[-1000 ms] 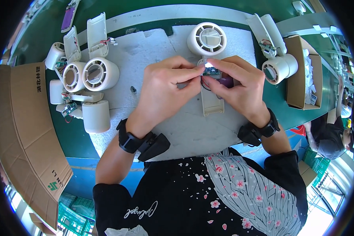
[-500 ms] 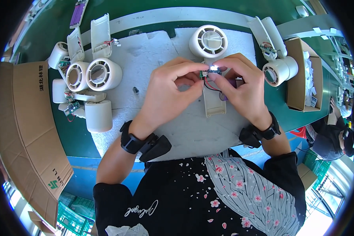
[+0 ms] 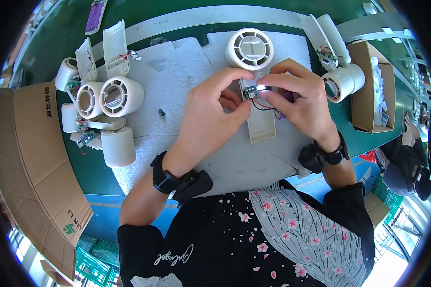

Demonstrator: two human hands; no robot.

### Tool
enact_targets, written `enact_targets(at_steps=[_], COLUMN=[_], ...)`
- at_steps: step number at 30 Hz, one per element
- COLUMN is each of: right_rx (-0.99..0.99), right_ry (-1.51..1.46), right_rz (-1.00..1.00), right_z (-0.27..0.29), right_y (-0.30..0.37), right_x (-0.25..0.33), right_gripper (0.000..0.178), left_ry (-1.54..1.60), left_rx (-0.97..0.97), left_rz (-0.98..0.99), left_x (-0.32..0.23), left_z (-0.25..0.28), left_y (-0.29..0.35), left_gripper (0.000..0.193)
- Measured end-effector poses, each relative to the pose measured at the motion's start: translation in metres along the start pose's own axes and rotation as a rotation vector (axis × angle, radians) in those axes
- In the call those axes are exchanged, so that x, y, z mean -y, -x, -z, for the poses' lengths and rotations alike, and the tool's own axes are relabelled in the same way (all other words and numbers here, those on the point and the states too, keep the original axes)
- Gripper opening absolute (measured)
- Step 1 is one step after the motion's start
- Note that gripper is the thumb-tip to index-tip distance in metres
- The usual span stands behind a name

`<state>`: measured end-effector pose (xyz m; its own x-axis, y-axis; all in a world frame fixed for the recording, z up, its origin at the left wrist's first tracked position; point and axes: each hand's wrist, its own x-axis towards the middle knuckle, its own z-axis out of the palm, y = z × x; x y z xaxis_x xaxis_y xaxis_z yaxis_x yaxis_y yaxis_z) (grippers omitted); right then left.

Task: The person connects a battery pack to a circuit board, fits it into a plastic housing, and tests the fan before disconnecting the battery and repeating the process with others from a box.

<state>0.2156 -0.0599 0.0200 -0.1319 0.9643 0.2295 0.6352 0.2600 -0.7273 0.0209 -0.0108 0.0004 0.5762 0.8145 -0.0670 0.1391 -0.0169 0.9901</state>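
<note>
A white handheld fan [image 3: 249,49] lies in front of me, its round grille at the far end and its opened handle shell [image 3: 262,129] pointing toward me. Over the handle's upper part is a small circuit board [image 3: 251,92] with a bright white light at its right side. My left hand [image 3: 210,110] pinches the board's left side between thumb and fingers. From the right, my right hand [image 3: 299,95] pinches the lit end. Red and black wires [image 3: 263,106] run from the board toward a purple cylindrical battery [image 3: 283,103], mostly hidden by my right hand.
A pale foam sheet [image 3: 177,71] covers the green table. Several opened fans [image 3: 122,97] stand at left, another fan [image 3: 342,83] at right. A tall cardboard box [image 3: 28,167] borders the left; a smaller carton [image 3: 361,95] holds white parts. At far right sits another person [image 3: 402,162].
Both hands have spread slightly apart around the board. The board is now lower against the handle, its lit part still between my right fingers. The whole view has shifted a little.
</note>
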Motion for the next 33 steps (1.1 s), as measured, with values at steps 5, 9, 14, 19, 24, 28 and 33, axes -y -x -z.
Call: enact_targets(at_steps=[5,9,14,19,24,28,33], right_rx=[-0.008,-0.009,-0.038,-0.061,-0.053,-0.040,-0.119], right_ry=[0.020,0.031,0.052,0.073,0.105,0.195,0.127], right_rz=[0.040,0.027,0.037,0.046,0.001,0.019,0.037], right_z=[-0.002,-0.005,-0.006,-0.008,-0.008,-0.009,-0.012], right_y=[0.001,0.000,0.001,0.002,0.003,0.003,0.001], right_x=[-0.002,0.000,0.002,0.003,0.007,0.012,0.009], right_gripper=[0.026,0.026,0.026,0.026,0.026,0.024,0.020], left_ry=[-0.037,-0.037,-0.022,-0.009,-0.010,0.001,-0.027], left_rx=[-0.040,-0.045,-0.055,-0.071,-0.085,-0.111,-0.140], left_rz=[0.004,-0.005,-0.065,-0.085,-0.070,-0.083,-0.202], left_x=[-0.003,0.001,0.005,0.007,0.005,0.006,0.009], left_z=[-0.005,-0.005,-0.007,-0.008,-0.010,-0.011,-0.013], left_y=[0.002,0.003,0.004,0.007,0.007,0.007,0.005], left_gripper=[0.034,0.032,0.031,0.032,0.030,0.029,0.030])
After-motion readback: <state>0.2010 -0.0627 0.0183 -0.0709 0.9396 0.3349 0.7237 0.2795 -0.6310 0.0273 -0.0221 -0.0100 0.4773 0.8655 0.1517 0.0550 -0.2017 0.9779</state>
